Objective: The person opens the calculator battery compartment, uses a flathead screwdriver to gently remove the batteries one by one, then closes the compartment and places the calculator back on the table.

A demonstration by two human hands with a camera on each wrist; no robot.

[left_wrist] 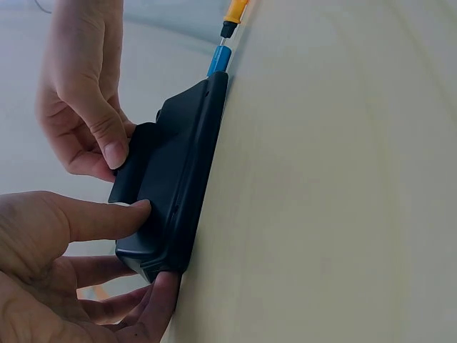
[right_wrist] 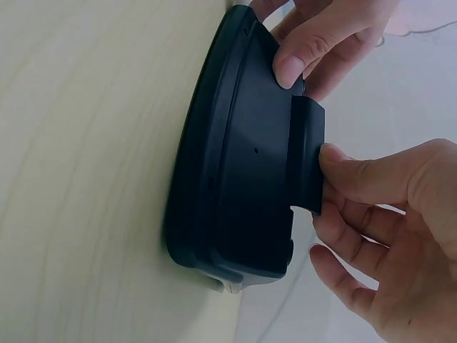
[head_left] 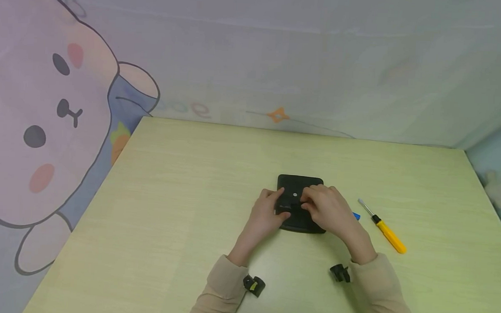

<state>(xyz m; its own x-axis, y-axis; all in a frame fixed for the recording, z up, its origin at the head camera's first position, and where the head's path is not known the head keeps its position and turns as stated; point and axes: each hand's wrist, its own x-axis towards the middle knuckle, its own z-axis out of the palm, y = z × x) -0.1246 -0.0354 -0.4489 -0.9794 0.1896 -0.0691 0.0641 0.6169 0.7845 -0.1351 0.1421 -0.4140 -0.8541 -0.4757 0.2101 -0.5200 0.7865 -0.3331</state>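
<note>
A flat black plastic device (head_left: 300, 221) with rounded corners lies on the table, a small pale round spot on its top. My left hand (head_left: 266, 218) grips its left side, the thumb pressing on the top face and fingers around the edge in the left wrist view. With thumb and fingers my right hand (head_left: 325, 209) pinches a curved black flap (right_wrist: 308, 153) that stands up from the device's top face. Whether this flap is joined to the device I cannot tell.
A screwdriver (head_left: 387, 233) with a yellow handle lies right of the device. Between them, a blue item (head_left: 356, 216) shows partly behind the right hand. Black wrist mounts (head_left: 254, 285) sit by both sleeves. A printed curtain (head_left: 254, 58) hangs behind the table's far edge.
</note>
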